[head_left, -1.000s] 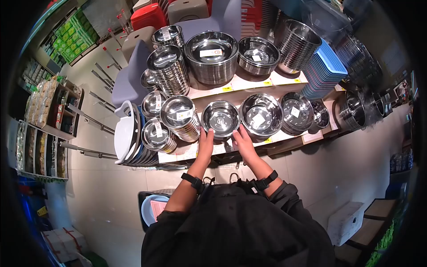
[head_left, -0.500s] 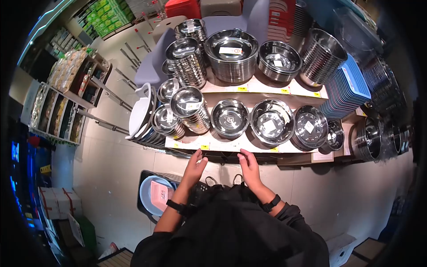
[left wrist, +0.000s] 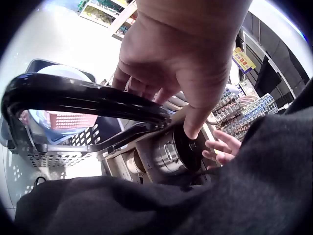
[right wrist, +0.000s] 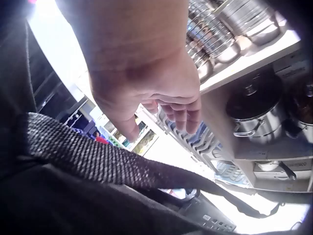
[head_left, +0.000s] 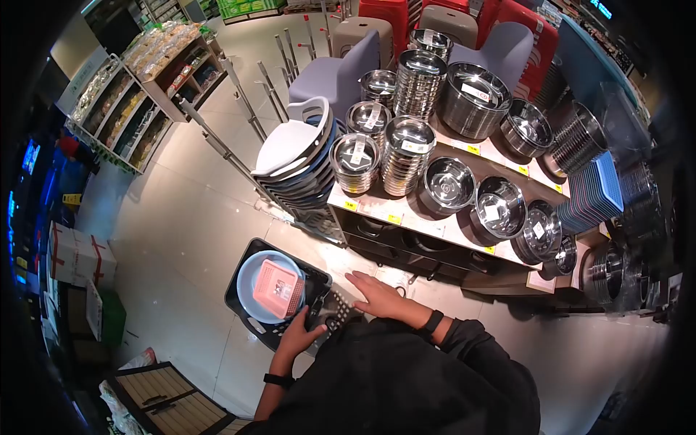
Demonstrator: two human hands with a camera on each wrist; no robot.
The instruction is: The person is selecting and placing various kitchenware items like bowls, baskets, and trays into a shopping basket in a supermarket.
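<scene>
My left hand (head_left: pixel 296 337) is down beside a black shopping basket (head_left: pixel 319 278) on the floor. In the left wrist view this hand (left wrist: pixel 181 63) hovers at the basket's black handle (left wrist: pixel 88 95), its fingers partly hidden behind the bar and its thumb sticking out away from it. Inside the basket sits a light blue basin (head_left: pixel 246 297), with a pink plastic basket (head_left: pixel 274 281) in it. My right hand (head_left: pixel 384 299) stretches out in front of my body with fingers extended, holding nothing. The right wrist view shows the same hand (right wrist: pixel 146 83) with relaxed fingers, above a black woven strap (right wrist: pixel 88 156).
Steel bowls (head_left: pixel 447 185) and stacked basins fill a two-step display (head_left: pixel 435 217). Lidded pots (right wrist: pixel 259 117) stand on the shelf below. White stools (head_left: pixel 286 145) are stacked at its left end, near metal poles (head_left: pixel 225 145). A cabinet (head_left: pixel 174 395) stands at lower left.
Both hands have moved away from the steel bowl on the display. The left hand came down to the shopping basket; the right swung left across my front. The view turned left.
</scene>
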